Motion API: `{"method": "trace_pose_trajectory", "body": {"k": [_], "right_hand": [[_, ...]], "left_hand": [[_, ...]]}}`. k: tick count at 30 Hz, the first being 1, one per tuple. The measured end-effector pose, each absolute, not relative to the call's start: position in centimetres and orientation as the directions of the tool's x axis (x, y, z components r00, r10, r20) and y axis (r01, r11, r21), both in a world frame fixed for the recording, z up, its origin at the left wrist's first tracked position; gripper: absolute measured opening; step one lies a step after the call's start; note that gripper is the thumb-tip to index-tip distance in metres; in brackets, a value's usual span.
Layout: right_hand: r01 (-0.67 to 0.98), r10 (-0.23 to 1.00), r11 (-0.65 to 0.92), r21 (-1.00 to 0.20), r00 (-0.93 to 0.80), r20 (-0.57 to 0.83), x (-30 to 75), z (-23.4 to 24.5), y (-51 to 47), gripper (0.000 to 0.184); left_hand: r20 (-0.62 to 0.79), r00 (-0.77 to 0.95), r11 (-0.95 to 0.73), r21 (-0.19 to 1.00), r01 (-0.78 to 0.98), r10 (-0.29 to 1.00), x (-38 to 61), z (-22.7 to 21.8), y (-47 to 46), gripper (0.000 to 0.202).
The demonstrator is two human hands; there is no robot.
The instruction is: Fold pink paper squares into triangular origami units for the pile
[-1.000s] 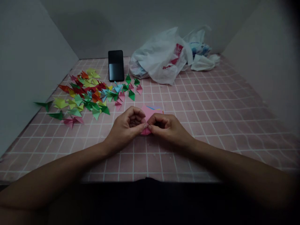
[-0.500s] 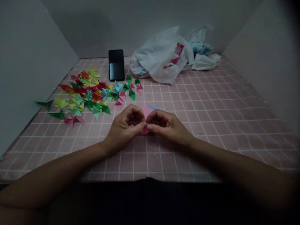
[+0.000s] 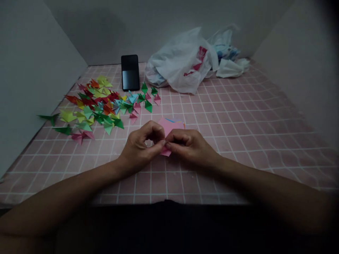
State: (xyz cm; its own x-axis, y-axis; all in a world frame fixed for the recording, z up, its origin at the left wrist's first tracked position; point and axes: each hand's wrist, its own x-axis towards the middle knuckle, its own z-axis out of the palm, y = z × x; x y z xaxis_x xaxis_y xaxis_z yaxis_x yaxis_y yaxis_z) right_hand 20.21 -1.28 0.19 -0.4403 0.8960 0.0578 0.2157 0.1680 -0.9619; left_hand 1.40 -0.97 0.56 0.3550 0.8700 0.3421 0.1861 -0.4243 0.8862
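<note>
A small piece of pink folded paper (image 3: 166,152) is held between my two hands, just above the table's near middle. My left hand (image 3: 143,143) pinches it from the left with thumb and forefinger. From the right, my right hand (image 3: 189,144) pinches it too, the fingers curled behind the thumb. The fingertips nearly meet and cover most of the paper, so its folds are hard to make out. Behind the hands lies a stack of paper sheets (image 3: 172,126), pink on top with blue and orange edges showing.
Many-coloured folded paper cranes (image 3: 100,102) are heaped at the left. A black phone (image 3: 130,73) stands upright behind them. Towards the back lie a white plastic bag (image 3: 177,63), a blue-and-white packet (image 3: 227,53) and a crumpled white tissue (image 3: 231,68). Pale walls enclose the grid-patterned cloth (image 3: 251,141).
The pink paper and the fingertips have dipped slightly towards me, and more of the sheet stack shows behind. Both hands keep their pinch. The whole view has shifted a little.
</note>
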Motion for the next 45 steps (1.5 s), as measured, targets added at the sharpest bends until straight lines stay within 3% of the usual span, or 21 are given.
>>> {"method": "trace_pose_trajectory", "body": {"k": [6,9,12,15,18,26,39,45], "right_hand": [[-0.023,0.88,-0.056,-0.998,-0.473,-0.039,20.3,-0.1,-0.9,0.026],[-0.082,0.89,-0.068,-0.994,-0.456,-0.023,20.3,-0.3,-0.8,0.022],[-0.116,0.902,-0.005,-0.993,-0.429,0.045,20.0,-0.5,-0.8,0.03],[-0.063,0.896,0.123,-0.99,-0.423,0.138,19.9,-0.6,-1.0,0.023],[0.041,0.9,0.174,-0.984,-0.412,0.142,19.9,-0.5,-1.2,0.009],[0.072,0.917,0.094,-0.993,-0.394,0.058,19.9,-0.1,-1.4,0.017],[0.176,0.938,0.186,-0.967,-0.324,0.122,19.9,-0.3,-1.4,0.014],[0.145,0.939,0.157,-0.977,-0.327,0.103,19.7,-0.3,-1.5,0.018]], "left_hand": [[0.168,0.256,-0.173,0.985,-0.002,0.952,1.0,0.5,0.3,0.021],[0.14,0.239,-0.126,0.989,-0.071,0.961,1.0,0.3,0.6,0.024],[0.132,0.22,-0.12,0.991,-0.067,0.966,1.0,0.2,0.4,0.025],[0.148,0.207,-0.144,0.989,-0.035,0.967,1.1,0.3,0.1,0.024],[0.162,0.224,-0.161,0.987,-0.023,0.961,1.2,0.3,-0.1,0.022],[0.154,0.251,-0.148,0.988,-0.044,0.956,1.5,0.5,-0.6,0.02],[0.166,0.264,-0.157,0.986,-0.053,0.95,1.4,0.3,-0.7,0.017],[0.183,0.302,-0.177,0.983,-0.048,0.936,1.6,0.4,-0.7,0.028]]}}
